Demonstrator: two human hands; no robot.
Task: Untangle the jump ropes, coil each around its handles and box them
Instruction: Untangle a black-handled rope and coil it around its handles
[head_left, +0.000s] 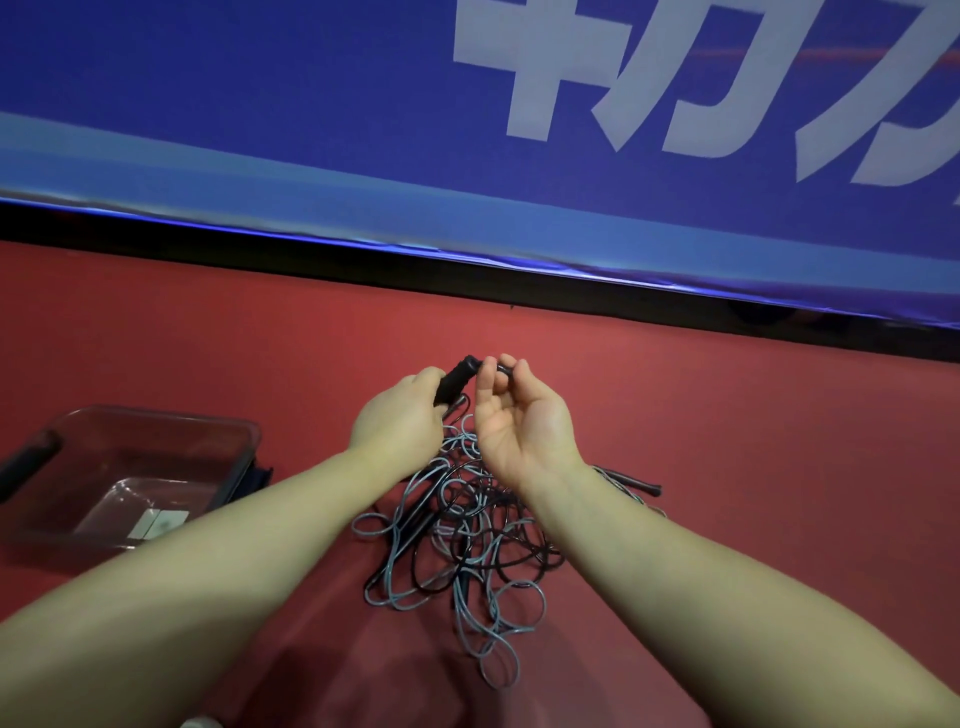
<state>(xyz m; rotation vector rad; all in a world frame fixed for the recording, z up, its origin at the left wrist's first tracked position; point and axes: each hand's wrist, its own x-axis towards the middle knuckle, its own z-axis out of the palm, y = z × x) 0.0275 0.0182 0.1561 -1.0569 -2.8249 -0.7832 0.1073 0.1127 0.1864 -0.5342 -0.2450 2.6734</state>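
Observation:
A tangle of jump ropes (467, 540), grey-blue and black cords looped over each other, lies on the red floor in the middle. Above its far end my left hand (400, 421) grips a black handle (456, 382), held up off the floor with cord trailing down into the pile. My right hand (519, 415), palm up, pinches a short black piece (506, 368) at its fingertips, right beside the handle's top end. Another black handle (641, 487) lies on the floor just right of my right wrist.
A clear plastic box (130, 478) with a black side latch stands on the red floor at the left. A blue banner (363, 130) with white lettering runs across the back, a dark gap under its lower edge.

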